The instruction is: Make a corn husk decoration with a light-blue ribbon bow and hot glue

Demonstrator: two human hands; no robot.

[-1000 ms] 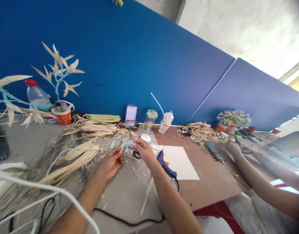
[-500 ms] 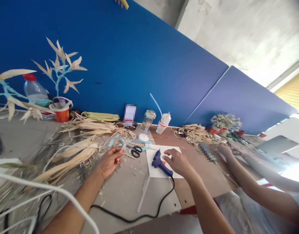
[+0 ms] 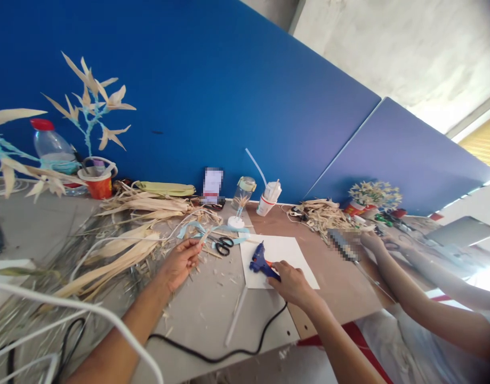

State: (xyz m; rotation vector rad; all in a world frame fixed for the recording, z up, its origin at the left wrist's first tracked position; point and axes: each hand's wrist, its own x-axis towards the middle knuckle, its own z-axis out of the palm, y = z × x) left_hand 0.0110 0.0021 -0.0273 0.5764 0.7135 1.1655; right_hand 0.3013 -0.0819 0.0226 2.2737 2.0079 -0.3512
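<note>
My left hand [image 3: 184, 261] is closed in a pinch on a thin pale strip of dried husk [image 3: 205, 236], its tip pointing up and away. My right hand [image 3: 291, 281] is closed around the handle of a blue glue gun [image 3: 261, 262], which lies on a white sheet of paper [image 3: 300, 256] with its nozzle pointing away. Beyond my left hand lie black-handled scissors [image 3: 224, 246] and a light blue ribbon [image 3: 191, 229]. Behind them a small husk flower [image 3: 240, 207] stands on a white round base [image 3: 235, 222].
Dried husks [image 3: 125, 250] heap on the left. A clear glue stick [image 3: 235, 316] lies near the front edge, by a black cord [image 3: 213, 358]. At the back stand a phone [image 3: 213, 185], a jar [image 3: 243, 189] and a paper cup [image 3: 265, 205]. A co-worker's arms [image 3: 404, 290] reach in from the right.
My right hand has come down from above the paper onto the glue gun's handle and closed on it. My left hand has barely moved and still pinches the husk strip.
</note>
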